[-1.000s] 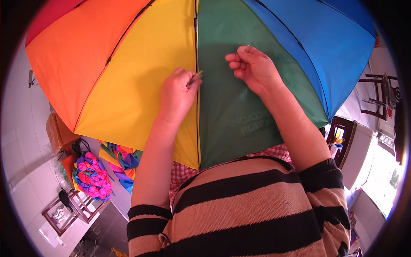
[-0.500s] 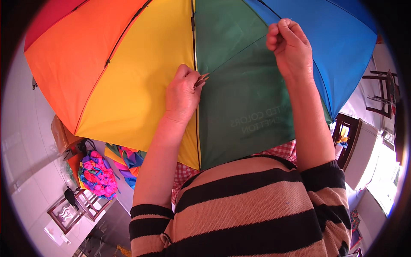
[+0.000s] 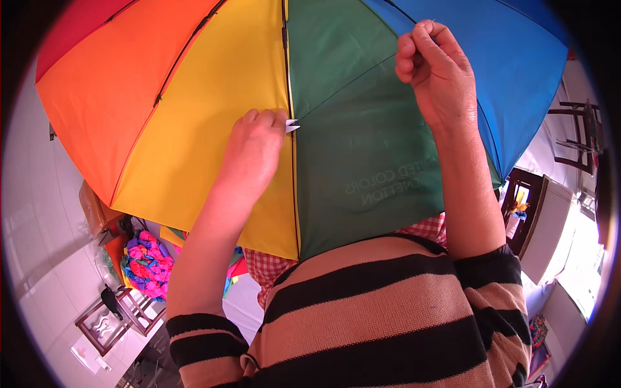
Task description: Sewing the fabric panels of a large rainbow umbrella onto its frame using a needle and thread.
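Note:
The inside of a rainbow umbrella canopy (image 3: 349,155) spreads before me, its yellow and green panels meeting along a thin dark rib (image 3: 284,39). My left hand (image 3: 252,152) is closed around small thread snips beside this rib, over the yellow panel. Only the pale, parted blade tips of the thread snips (image 3: 292,125) show, crossing the rib; the rest is hidden in the fingers. A dark thread (image 3: 352,82) slants up across the green panel from near the rib to my right hand (image 3: 435,71). That hand is pinched, raised near the blue panel's edge.
Red-and-white checked cloth (image 3: 265,268) shows under the canopy's near edge. Bunched multicoloured fabric (image 3: 149,262) lies at the lower left, near a dark-framed stool (image 3: 103,323). Another wooden chair (image 3: 576,136) stands at the far right.
My left hand has shifted left and slightly down, and turned so the snips' blades cross the rib. My right hand has moved slightly up and left, still pinched. The canopy has shifted slightly.

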Available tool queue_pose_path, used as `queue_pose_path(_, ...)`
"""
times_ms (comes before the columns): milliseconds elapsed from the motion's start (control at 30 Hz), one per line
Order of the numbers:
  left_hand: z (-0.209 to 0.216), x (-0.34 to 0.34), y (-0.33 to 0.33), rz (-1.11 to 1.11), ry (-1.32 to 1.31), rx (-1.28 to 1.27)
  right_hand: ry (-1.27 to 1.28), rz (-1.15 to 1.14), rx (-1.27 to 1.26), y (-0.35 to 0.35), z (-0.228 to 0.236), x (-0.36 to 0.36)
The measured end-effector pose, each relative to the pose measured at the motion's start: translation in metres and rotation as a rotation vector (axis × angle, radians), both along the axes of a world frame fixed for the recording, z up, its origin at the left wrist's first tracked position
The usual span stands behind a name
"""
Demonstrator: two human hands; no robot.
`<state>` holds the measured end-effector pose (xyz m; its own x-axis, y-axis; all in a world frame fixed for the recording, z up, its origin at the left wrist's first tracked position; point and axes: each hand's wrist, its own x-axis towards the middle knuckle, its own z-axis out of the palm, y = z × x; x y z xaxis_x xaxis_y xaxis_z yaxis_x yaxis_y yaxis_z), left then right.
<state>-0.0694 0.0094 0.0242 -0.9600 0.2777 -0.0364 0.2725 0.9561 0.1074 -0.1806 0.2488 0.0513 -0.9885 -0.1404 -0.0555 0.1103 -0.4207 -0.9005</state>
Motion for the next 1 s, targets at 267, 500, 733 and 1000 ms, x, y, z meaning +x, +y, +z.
queue_pose_path(267, -0.009, -0.012, 0.008, 0.218, 0.052, 0.113, 0.129, -0.049, 0.014, 0.036, 0.018, -0.014)
queue_pose_path(500, -0.051, -0.037, -0.027, 0.637, 0.045, 0.258, 0.338, -0.213, 0.282, 0.121, 0.060, -0.041)
queue_pose_path(733, -0.014, -0.060, -0.160, 0.919, 0.368, -0.055, 0.014, 0.317, 0.672, 0.065, -0.010, 0.021)
queue_pose_path(1000, -0.035, -0.051, 0.016, 0.633, 0.341, 0.602, 0.007, 0.438, 0.552, 0.004, -0.027, 0.026)
